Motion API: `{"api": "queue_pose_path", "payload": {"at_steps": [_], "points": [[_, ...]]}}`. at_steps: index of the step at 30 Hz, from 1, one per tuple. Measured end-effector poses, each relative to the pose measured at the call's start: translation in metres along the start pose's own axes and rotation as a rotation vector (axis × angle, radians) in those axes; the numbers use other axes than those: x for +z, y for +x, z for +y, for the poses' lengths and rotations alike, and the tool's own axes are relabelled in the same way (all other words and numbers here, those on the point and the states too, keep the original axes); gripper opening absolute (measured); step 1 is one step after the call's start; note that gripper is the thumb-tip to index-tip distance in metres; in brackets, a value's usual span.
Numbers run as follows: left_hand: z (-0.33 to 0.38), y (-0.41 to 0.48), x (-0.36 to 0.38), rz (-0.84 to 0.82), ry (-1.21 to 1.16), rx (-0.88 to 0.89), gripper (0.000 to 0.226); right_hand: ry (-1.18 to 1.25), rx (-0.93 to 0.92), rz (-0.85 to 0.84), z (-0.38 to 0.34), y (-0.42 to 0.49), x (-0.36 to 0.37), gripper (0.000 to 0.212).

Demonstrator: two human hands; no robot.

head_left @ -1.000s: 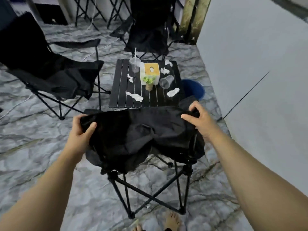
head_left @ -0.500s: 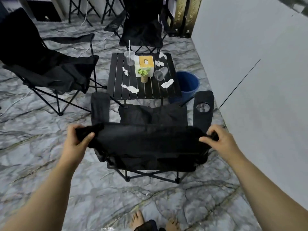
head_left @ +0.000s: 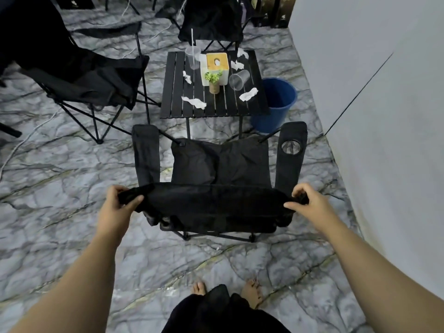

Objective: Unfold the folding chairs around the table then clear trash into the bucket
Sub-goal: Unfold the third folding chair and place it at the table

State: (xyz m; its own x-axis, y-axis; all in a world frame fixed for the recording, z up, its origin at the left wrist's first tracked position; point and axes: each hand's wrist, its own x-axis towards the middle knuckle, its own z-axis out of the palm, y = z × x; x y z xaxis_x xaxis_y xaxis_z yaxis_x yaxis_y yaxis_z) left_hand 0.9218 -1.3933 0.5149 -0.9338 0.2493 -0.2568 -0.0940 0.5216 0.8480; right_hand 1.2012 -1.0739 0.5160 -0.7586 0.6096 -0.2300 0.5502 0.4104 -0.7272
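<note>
1. So the chair (head_left: 217, 174) in front of me looks basically open. Seat spread out, both armrests forward, legs planted on the marble floor (head_left: 60, 188). It faces the desk (head_left: 213, 102), which sits just beyond its front edge.

2. Grip status: left hand (head_left: 117, 205) is clenched on the left corner of the chair's top back edge, right hand (head_left: 310, 203) is clenched on the right corner. Fabric between them is pulled into a line running left to right, so the long axis of that back edge goes straight across from one hand to the other.

3. The part that matters for what comes next: the chair is directly ahead and slightly below the hands, centred between them, neither hand nearer than the other. Any push or nudge goes forward, toward the desk.

4. Two more chairs are already open, one on the left (head_left: 79, 75) and one on the far side (head_left: 211, 22).

5. My guess is the unfolding part is nearly done and trash is next. The blue bucket (head_left: 276, 104) stands on the floor just beside the desk's right side, so it's closer to the right hand.

6. Trash on the desk: crumpled tissues (head_left: 194, 102), a tipped clear cup (head_left: 239, 80), an upright cup with a straw (head_left: 193, 56). The little plant (head_left: 213, 80) and tissue box (head_left: 216, 66) probably stay.
</note>
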Motion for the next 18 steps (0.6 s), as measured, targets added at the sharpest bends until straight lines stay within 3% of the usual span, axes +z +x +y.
{"api": "queue_pose_path", "payload": {"at_steps": [4, 10, 18], "points": [[0.001, 0.001, -0.01, -0.07, -0.007, 0.024, 0.028, 0.054, 0.109, 0.031, -0.003, -0.008, 0.0, 0.028], [-0.01, -0.002, -0.042, -0.139, 0.189, 0.178, 0.021, -0.048, 0.086, 0.087, -0.01, -0.027, 0.02, 0.017], [-0.017, 0.009, -0.055, -0.23, 0.194, 0.16, 0.026, -0.042, 0.163, 0.161, -0.019, -0.035, 0.027, 0.02]]}}
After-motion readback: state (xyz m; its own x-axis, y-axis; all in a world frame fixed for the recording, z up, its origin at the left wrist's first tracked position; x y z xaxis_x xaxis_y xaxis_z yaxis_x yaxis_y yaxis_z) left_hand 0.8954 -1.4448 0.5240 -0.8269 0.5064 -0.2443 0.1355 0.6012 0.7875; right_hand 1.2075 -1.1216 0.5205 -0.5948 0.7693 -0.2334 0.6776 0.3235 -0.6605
